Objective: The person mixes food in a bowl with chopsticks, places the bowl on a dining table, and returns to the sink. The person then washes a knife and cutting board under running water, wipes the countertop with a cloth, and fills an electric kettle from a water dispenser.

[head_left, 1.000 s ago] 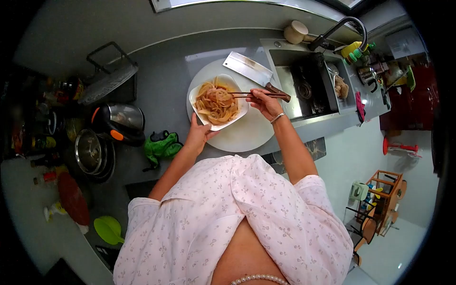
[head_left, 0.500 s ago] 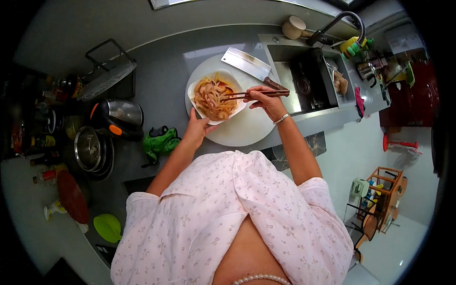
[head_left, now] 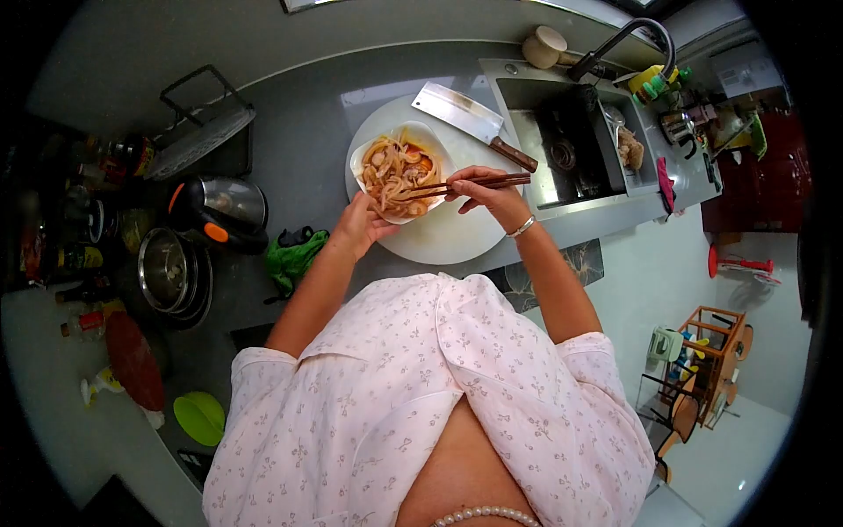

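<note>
A white bowl (head_left: 449, 164) of sliced, sauce-coated food (head_left: 395, 172) rests over the left part of a round white board (head_left: 479, 224). My left hand (head_left: 361, 227) grips the bowl's near left edge. Brown chopsticks (head_left: 505, 180) are pinched in my right hand (head_left: 493, 198), their tips among the slices at the bowl's near side. Beyond my right hand, a cleaver (head_left: 457, 111) lies on the far right of the board, its wooden handle pointing toward the sink.
On the right is a sink (head_left: 531, 140) with a black faucet (head_left: 628, 39). To the left stand a kettle (head_left: 230, 206), metal bowls (head_left: 164, 270) and a dish rack (head_left: 206, 145). A green cloth (head_left: 294, 259) lies near my left forearm.
The chopstick tips have moved down toward the bowl's near side, and the slices lie differently. The fingers of my left hand have shifted at the bowl's edge.
</note>
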Tool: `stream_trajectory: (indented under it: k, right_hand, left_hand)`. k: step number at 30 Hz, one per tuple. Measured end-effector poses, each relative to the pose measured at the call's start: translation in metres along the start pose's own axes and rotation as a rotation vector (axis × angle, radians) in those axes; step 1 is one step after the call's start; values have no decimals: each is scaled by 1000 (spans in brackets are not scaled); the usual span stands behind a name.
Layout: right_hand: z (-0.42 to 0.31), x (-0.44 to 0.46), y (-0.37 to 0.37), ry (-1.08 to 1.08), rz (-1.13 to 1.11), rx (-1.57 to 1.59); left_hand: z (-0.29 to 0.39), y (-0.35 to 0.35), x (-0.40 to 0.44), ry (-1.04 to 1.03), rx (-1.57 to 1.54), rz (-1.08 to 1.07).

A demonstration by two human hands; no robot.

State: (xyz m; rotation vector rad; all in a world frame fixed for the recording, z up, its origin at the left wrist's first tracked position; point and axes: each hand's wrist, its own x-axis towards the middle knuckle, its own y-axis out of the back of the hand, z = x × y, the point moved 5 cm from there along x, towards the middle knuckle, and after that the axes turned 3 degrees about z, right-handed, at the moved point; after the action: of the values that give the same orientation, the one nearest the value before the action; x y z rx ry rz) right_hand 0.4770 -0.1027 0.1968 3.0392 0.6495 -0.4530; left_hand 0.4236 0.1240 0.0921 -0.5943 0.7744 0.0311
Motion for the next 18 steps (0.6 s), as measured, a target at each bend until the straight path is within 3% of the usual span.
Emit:
stream_trajectory:
  k: [8, 13, 18]
  right_hand:
    - [14, 3, -7, 35, 20, -75]
    - [-18, 0, -6, 385, 113, -378]
    - [-38, -12, -6, 291, 44, -416]
  left_hand:
    - [5, -7, -9, 6, -14, 64]
    - [5, -7, -10, 0, 18, 45]
    - [4, -8, -15, -30, -23, 43]
